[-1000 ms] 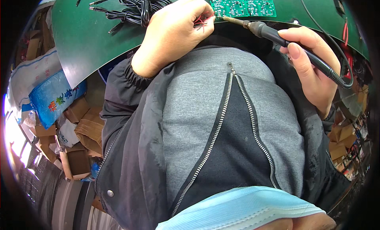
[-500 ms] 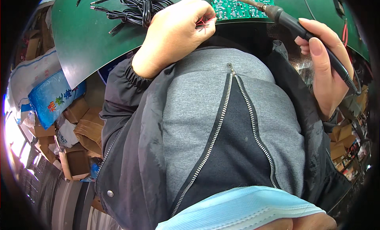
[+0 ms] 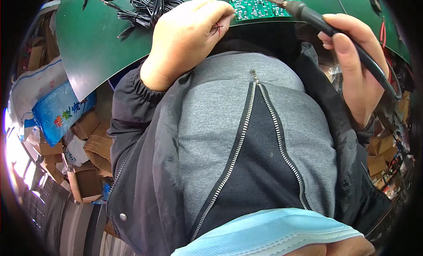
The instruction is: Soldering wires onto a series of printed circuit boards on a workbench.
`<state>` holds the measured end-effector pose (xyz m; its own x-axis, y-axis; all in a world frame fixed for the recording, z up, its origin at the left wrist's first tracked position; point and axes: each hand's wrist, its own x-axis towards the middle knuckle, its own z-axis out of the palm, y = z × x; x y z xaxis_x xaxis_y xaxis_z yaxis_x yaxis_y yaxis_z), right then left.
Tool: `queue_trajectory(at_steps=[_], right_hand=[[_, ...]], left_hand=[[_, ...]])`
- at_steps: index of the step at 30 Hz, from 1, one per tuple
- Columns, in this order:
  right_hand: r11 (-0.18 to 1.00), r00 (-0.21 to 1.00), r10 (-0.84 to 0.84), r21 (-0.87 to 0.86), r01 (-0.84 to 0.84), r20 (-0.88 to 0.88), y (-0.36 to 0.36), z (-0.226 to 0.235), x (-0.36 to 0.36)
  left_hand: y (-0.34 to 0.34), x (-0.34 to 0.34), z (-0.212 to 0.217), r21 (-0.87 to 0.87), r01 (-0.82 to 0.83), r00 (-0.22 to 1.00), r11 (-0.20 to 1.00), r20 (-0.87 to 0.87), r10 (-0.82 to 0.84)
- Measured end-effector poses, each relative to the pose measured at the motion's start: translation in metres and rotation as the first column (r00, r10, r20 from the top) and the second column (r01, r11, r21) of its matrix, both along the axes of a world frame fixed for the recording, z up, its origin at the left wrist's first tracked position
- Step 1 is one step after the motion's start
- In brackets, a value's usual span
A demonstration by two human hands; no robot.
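My right hand (image 3: 357, 57) is wrapped round the dark handle of a soldering iron (image 3: 310, 16), its worn metal tip pointing left over the green circuit boards (image 3: 260, 9). The boards lie at the table's near edge, covered with small components. My left hand (image 3: 187, 38) is closed in a pinch just left of the boards. Thin red and dark wires (image 3: 217, 28) poke out from between its fingers; their other ends are hidden. Behind that hand lies a bundle of black cables (image 3: 147, 9) with barrel plugs.
The green table (image 3: 92, 44) curves across the top. A black cord and red wires (image 3: 382, 33) lie at its right. Left of the table, cardboard boxes (image 3: 86, 181) and a blue printed bag (image 3: 64, 113) crowd the floor; more cartons (image 3: 379, 161) stand at the lower right.
Both hands have shifted slightly left in the picture, the soldering iron with the right one. The boards and cables also appear a little further left and higher. Both grips stay the same.
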<state>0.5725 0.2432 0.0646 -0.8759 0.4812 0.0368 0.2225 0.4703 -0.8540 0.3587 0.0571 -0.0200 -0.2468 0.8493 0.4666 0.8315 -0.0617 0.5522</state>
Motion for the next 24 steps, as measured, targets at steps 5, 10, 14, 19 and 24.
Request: queue_trajectory(at_steps=[5,10,14,19,24], right_hand=[[0.999,0.999,-0.054,-0.008,0.054,-0.003,-0.003,-0.009,0.001],[0.993,0.998,0.046,-0.110,-0.042,0.033,-0.001,-0.011,0.000],[0.989,0.999,0.021,-0.149,-0.016,0.031,-0.001,-0.013,0.002],[0.989,0.998,0.045,-0.146,-0.039,0.034,0.001,-0.013,-0.002],[0.989,0.997,0.052,-0.144,-0.044,0.051,-0.001,-0.009,-0.006]], left_hand=[[-0.001,0.001,-0.002,-0.211,-0.037,0.995,0.977,0.079,0.055],[0.002,0.004,0.000,-0.281,-0.046,0.980,0.958,0.174,0.098],[0.000,0.003,-0.011,-0.258,-0.041,0.983,0.965,0.160,0.084],[-0.002,0.002,-0.012,-0.278,-0.036,0.983,0.960,0.162,0.084],[0.000,0.001,-0.014,-0.225,-0.061,0.980,0.972,0.172,0.101]])
